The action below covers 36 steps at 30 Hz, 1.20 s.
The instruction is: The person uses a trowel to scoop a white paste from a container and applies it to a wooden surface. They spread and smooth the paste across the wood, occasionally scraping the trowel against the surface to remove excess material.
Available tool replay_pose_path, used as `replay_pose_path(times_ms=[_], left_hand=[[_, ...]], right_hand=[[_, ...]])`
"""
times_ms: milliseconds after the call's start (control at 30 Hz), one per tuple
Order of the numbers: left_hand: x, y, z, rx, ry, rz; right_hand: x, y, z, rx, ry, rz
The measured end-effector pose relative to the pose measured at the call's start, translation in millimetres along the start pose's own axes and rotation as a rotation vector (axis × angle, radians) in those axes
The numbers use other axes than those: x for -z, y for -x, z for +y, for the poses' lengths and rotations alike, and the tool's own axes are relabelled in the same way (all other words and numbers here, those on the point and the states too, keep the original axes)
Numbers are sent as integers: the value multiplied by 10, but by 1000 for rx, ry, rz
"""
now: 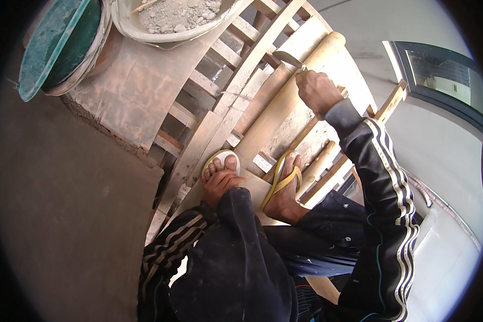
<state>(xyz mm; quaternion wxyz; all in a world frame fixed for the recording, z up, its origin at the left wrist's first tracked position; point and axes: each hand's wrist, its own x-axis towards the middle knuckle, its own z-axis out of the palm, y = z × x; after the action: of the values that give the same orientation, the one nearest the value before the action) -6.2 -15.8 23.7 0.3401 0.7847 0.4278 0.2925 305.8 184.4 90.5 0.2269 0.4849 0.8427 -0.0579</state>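
Note:
My right hand (317,92) is closed round the handle of a trowel (289,58), with its dark metal blade pointing left over the planks. Just beneath the hand runs a thick round bamboo pole (284,102). My left hand (220,187) lies by my left foot, against my dark trouser leg, with its fingers stretched out and holding nothing. Both feet, in yellow-strapped flip-flops (282,183), stand on the wooden platform (212,137). The left hand's palm side is hidden.
Upper left, a pale basin (173,38) of grey, crumbly mortar (180,15) sits on a board (137,86), beside a green tub (80,59). Gaps show between the slats. A grey wall (70,209) rises at left; a dark-framed window (440,75) is at right.

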Motion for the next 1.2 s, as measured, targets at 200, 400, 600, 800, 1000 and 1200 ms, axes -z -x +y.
replay_pose_path(times_ms=[200, 400, 600, 800, 1000, 1200], left_hand=[[-2, -14, 11, 13, 29, 3], [0, -10, -12, -12, -3, -2], [25, -78, 24, -5, -5, 5], [20, -34, 9, -4, 17, 5], [47, -89, 11, -56, 15, -11], [100, -92, -43, -48, -46, -3]], right_hand=[[157, -138, 292, 44, -10, 7], [366, -292, 243, -166, -208, -206], [329, -177, 223, -22, -120, -209], [504, 104, 93, 4, -256, -187], [574, 1003, 872, -213, -365, 6], [581, 1543, 831, -835, -1113, 10]])
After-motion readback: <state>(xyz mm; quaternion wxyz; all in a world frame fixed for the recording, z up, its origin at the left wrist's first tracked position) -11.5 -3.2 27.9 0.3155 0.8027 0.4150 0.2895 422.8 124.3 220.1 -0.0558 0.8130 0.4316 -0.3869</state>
